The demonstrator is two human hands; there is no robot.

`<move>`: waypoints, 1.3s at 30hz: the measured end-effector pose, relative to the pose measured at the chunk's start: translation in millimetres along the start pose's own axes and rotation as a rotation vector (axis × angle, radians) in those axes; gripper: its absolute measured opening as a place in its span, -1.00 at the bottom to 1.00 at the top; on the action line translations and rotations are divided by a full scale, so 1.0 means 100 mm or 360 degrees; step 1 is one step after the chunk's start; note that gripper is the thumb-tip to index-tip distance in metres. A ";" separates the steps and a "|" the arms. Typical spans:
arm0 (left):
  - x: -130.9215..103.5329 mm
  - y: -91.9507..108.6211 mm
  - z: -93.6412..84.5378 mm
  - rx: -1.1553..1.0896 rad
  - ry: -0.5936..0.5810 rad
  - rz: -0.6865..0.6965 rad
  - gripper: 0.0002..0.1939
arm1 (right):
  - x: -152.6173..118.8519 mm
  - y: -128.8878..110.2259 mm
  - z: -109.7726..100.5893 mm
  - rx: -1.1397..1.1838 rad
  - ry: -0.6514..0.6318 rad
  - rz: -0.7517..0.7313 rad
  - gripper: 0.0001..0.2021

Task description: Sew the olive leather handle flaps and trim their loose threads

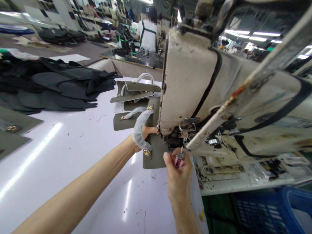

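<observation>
An olive-grey bag panel [157, 151] lies under the head of a sewing machine [187, 78]. Its arched handle [139, 130] is wrapped in whitish film and fixed with gold-coloured fittings. My left hand [145, 132] reaches through behind this handle, resting on the panel with a finger stretched towards the needle area; the handle and the machine hide part of it. At the panel's right edge, close below the presser foot area, my right hand [179, 167] is closed around thread snips [179, 157] with pink handles, blades pointing up. Its thumb touches the panel.
More olive panels with wrapped handles [136, 86] lie behind, and others [14, 130] at the left. Dark cut pieces [53, 84] are heaped at the far left. A rusty white bar [243, 87] slants across the right, above a blue basket [268, 208]. A person [148, 34] sits further back.
</observation>
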State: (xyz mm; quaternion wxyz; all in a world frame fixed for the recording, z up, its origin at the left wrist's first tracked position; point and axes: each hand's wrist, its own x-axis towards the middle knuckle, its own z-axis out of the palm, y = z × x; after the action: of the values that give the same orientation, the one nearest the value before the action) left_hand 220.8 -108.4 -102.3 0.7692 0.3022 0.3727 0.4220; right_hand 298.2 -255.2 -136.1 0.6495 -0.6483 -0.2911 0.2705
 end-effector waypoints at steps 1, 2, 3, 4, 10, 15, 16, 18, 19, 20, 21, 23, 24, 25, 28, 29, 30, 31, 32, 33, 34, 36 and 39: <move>0.03 0.00 -0.02 0.0029 -0.0090 -0.0064 -0.78 | 0.01 0.01 0.02 -0.0004 0.0020 -0.0011 -0.76; 0.06 -0.01 -0.05 0.0049 -0.0172 -0.0122 -0.80 | 0.03 0.02 0.04 -0.0009 0.0044 -0.0022 -0.75; 0.10 -0.02 -0.08 0.0066 -0.0222 -0.0165 -0.80 | 0.04 0.02 0.05 -0.0014 0.0071 -0.0033 -0.74; 0.13 -0.02 -0.11 0.0067 -0.0231 -0.0181 -0.81 | 0.05 0.02 0.07 -0.0021 0.0100 -0.0039 -0.72; 0.23 0.03 -0.12 0.0113 -0.0200 -0.0341 -0.92 | 0.11 -0.01 0.13 -0.0101 0.0177 0.0025 -0.68; 0.21 0.11 -0.01 0.0139 -0.0131 -0.0293 -0.88 | 0.08 -0.02 0.22 -0.0003 0.0351 0.0109 -0.64; 0.21 0.12 0.00 0.0152 -0.0131 -0.0294 -0.85 | 0.05 -0.01 0.23 0.0032 0.0386 0.0140 -0.63; 0.21 0.13 0.00 0.0181 -0.0146 -0.0316 -0.81 | -0.03 0.02 0.28 0.0108 0.0430 0.0230 -0.61; 0.21 0.13 0.00 0.0193 -0.0154 -0.0323 -0.80 | -0.07 0.04 0.30 0.0142 0.0439 0.0277 -0.61; 0.21 0.13 0.00 0.0198 -0.0163 -0.0321 -0.80 | -0.11 0.05 0.32 0.0168 0.0432 0.0318 -0.62; 0.21 0.14 0.00 0.0195 -0.0171 -0.0305 -0.81 | -0.14 0.06 0.34 0.0184 0.0407 0.0350 -0.63; 0.22 0.14 -0.01 0.0179 -0.0196 -0.0269 -0.82 | -0.18 0.07 0.37 0.0181 0.0294 0.0375 -0.63; 0.22 0.13 -0.01 0.0171 -0.0216 -0.0257 -0.81 | -0.19 0.08 0.38 0.0166 0.0249 0.0365 -0.63; 0.23 0.13 -0.02 0.0166 -0.0239 -0.0255 -0.79 | -0.19 0.08 0.40 0.0146 0.0226 0.0348 -0.61; 0.25 0.10 -0.05 0.0155 -0.0276 -0.0236 -0.72 | -0.18 0.11 0.43 0.0102 0.0252 0.0321 -0.54; 0.27 0.09 -0.06 0.0147 -0.0272 -0.0217 -0.73 | -0.17 0.13 0.44 0.0102 0.0261 0.0327 -0.53; 0.28 0.08 -0.08 0.0139 -0.0263 -0.0199 -0.74 | -0.17 0.15 0.45 0.0110 0.0258 0.0336 -0.52; 0.29 0.07 -0.09 0.0131 -0.0251 -0.0183 -0.76 | -0.16 0.17 0.46 0.0121 0.0254 0.0346 -0.51; 0.30 0.06 -0.10 0.0123 -0.0237 -0.0169 -0.77 | -0.16 0.19 0.46 0.0131 0.0258 0.0354 -0.51; 0.30 0.06 -0.10 0.0118 -0.0220 -0.0157 -0.78 | -0.16 0.20 0.47 0.0141 0.0266 0.0355 -0.51; 0.30 0.06 -0.10 0.0114 -0.0202 -0.0145 -0.79 | -0.16 0.21 0.48 0.0154 0.0276 0.0354 -0.52; 0.28 0.08 -0.10 0.0100 -0.0162 -0.0116 -0.83 | -0.15 0.21 0.51 0.0191 0.0307 0.0362 -0.53; 0.25 0.11 -0.07 0.0055 -0.0102 -0.0068 -0.90 | -0.14 0.18 0.55 0.0234 0.0343 0.0379 -0.53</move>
State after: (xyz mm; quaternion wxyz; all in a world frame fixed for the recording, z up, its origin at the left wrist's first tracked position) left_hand 219.0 -80.8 -105.4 0.7843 0.3207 0.3615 0.3890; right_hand 249.0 -227.5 -154.7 0.6858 -0.6543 -0.1203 0.2950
